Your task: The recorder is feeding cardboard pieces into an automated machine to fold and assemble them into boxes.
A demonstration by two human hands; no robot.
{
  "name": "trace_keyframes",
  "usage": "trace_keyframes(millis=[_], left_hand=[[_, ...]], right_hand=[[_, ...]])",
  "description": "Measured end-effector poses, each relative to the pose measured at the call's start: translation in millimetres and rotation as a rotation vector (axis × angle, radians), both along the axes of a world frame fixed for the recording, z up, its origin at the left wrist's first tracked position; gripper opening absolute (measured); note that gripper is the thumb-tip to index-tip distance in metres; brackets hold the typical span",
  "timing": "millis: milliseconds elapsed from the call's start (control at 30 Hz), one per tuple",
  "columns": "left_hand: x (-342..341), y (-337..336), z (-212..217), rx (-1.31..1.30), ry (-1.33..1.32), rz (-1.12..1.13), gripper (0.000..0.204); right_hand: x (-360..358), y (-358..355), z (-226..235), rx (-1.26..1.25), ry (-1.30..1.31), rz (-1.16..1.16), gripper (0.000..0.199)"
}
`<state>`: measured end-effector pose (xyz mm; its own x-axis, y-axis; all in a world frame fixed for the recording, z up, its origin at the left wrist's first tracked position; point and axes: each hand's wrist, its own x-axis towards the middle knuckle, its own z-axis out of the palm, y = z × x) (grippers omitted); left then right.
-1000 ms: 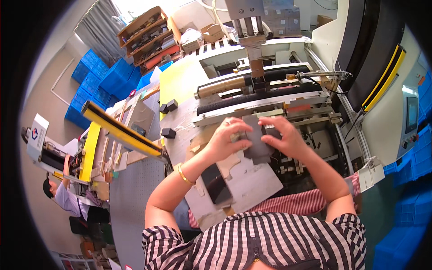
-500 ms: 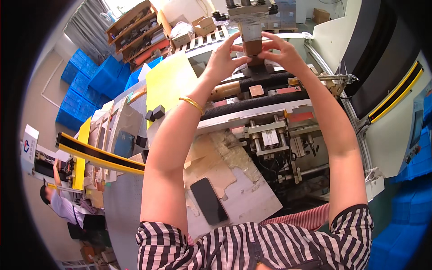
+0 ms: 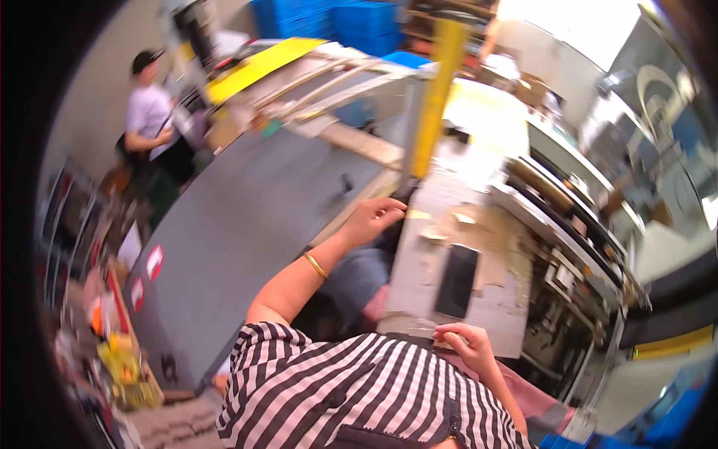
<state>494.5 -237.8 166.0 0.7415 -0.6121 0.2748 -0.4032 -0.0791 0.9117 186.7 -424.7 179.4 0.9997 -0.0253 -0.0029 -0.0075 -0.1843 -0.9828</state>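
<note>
My left hand (image 3: 374, 221), with a gold bangle (image 3: 315, 266) on its wrist, hangs over the gap between the grey table and the board. Its fingers are loosely bent and I see nothing in them. My right hand (image 3: 467, 346) is close to my body at the near edge of the pale board (image 3: 496, 322). Its fingers are slightly curled and apart, with no object visible between them. A dark phone (image 3: 457, 280) lies on the board just beyond that hand. The machine with black rollers (image 3: 557, 213) stands at the right, blurred; neither hand touches it.
The grey table (image 3: 254, 217) fills the left side. A yellow upright bar (image 3: 440, 97) rises at its far corner. Small dark blocks (image 3: 456, 135) lie on the bright sheet beyond. Another person (image 3: 149, 120) stands at the far left. Blue crates (image 3: 366, 30) are stacked behind.
Both my hands have left the brown block under the machine's head and come back toward my body. The view has swung left, bringing in the grey table and shifting the machine rightward.
</note>
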Motion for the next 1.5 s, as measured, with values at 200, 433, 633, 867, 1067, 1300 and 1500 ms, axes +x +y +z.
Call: trace_keyframes(millis=[200,433,633,867,1067,1300,1500], left_hand=[[1.8,428.6,-202.6,-0.110,0.280,1.099,0.020],[-221.2,702.0,-241.4,1.024,0.602,1.816,0.053],[-290.4,750.3,-215.9,1.077,0.784,1.953,0.054],[-275.7,772.5,-211.7,1.193,0.842,1.896,0.034],[-205.2,732.1,-223.3,0.446,0.580,1.688,0.009],[-41.9,361.9,-47.4,-0.099,0.297,0.330,0.012],[-93.6,121.3,87.8,0.138,-0.348,-0.426,0.015]], right_hand=[[68.6,117.5,10.5,-0.015,0.046,0.330,0.020],[167.6,257.5,20.1,-0.190,0.151,0.643,0.023],[213.0,361.9,30.7,-0.420,-0.164,0.990,0.025],[218.6,378.3,23.9,-0.524,-0.201,1.059,0.027],[189.0,337.8,21.3,-0.510,-0.209,0.965,0.026],[135.0,215.9,50.5,-0.535,-0.367,0.469,0.026],[47.7,83.2,59.5,-0.397,-0.415,-0.154,0.038]])
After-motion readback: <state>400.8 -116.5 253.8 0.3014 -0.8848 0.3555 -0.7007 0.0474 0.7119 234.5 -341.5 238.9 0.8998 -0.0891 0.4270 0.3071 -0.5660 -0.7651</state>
